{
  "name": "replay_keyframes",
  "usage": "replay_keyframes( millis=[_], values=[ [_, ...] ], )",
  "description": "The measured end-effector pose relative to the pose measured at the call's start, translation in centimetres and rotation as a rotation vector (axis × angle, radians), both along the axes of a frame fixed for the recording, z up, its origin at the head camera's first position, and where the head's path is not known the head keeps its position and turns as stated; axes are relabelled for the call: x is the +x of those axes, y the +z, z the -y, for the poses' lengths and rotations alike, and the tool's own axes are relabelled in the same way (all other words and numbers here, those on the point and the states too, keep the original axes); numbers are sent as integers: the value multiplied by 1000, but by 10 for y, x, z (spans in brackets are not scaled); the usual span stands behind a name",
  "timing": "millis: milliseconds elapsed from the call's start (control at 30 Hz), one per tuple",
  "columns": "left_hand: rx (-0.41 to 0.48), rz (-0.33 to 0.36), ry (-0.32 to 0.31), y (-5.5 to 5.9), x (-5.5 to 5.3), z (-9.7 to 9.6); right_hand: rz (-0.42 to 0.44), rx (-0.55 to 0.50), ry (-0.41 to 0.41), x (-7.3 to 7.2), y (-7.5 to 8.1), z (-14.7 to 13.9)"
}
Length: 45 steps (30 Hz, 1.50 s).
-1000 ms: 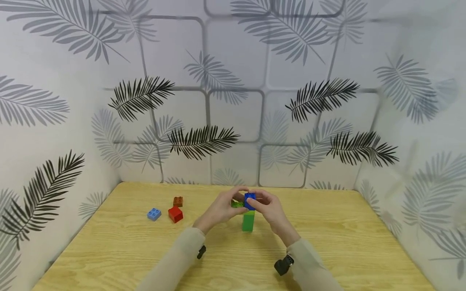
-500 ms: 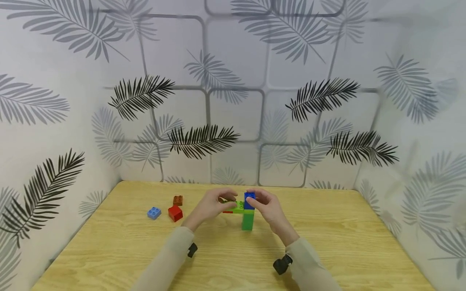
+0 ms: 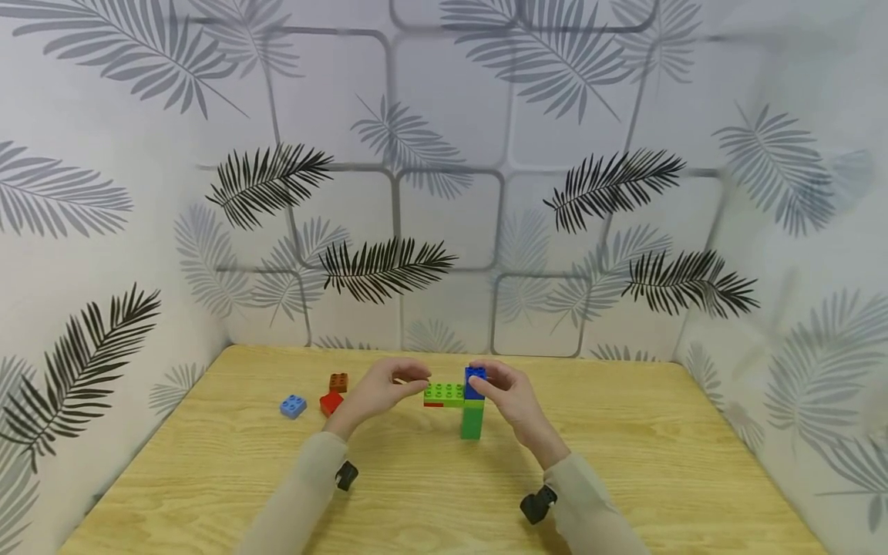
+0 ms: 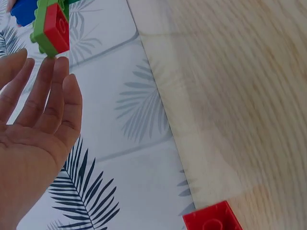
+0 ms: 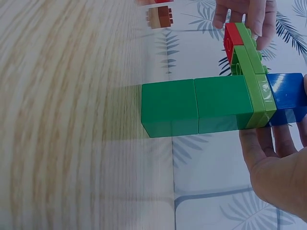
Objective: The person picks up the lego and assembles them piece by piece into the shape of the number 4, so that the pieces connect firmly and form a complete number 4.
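A built tower stands on the table: two dark green bricks (image 5: 196,105) stacked, lime green plates above, and a blue brick (image 3: 473,372) on top. From it a long lime plate (image 3: 444,393) juts out leftward, with a small red brick (image 5: 234,40) under its outer end. My right hand (image 3: 513,397) grips the blue brick, thumb on its near face. My left hand (image 3: 380,391) hangs in the air just left of the lime plate's outer end, its fingers loosely extended and holding nothing.
Left of the tower, a red brick (image 3: 330,402), a light blue brick (image 3: 294,406) and an orange-brown brick (image 3: 338,382) lie on the wooden table (image 3: 624,439). My left forearm partly covers the red one. A leaf-patterned wall (image 3: 444,324) rises behind the table.
My left hand has let go at the tower and moved left, baring the lime plate and the red brick beneath it. The right hand stays on the blue brick.
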<state>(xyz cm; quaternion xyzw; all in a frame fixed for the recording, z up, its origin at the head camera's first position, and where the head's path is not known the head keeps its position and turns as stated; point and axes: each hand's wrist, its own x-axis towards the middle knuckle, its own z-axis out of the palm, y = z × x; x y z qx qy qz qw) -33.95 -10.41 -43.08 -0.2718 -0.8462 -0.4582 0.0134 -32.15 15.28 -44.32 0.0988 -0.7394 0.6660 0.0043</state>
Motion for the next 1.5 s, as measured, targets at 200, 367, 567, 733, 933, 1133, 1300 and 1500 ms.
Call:
replay_keyframes(
  millis=[200,367,567,733,933,1133,1300,1500],
  values=[
    [-8,16,2,0,1,19,3,-11,13,1,-1,0],
    [17,66,-9,-6,0,36,15,-11,17,2,0,-1],
    [7,102,-9,-11,-2,57,16,-1,25,2,0,-2],
    [-47,105,12,-11,-4,73,17,-23,36,2,0,-3],
    [-60,131,29,-9,-4,96,2,-3,43,1,-1,-2],
    [-105,136,49,-10,-4,111,3,-8,40,1,-2,-3],
    [-131,174,75,-14,-5,116,10,-10,34,2,-2,-3],
    [-151,186,124,-15,-6,120,25,-25,42,1,0,-3]
  ],
)
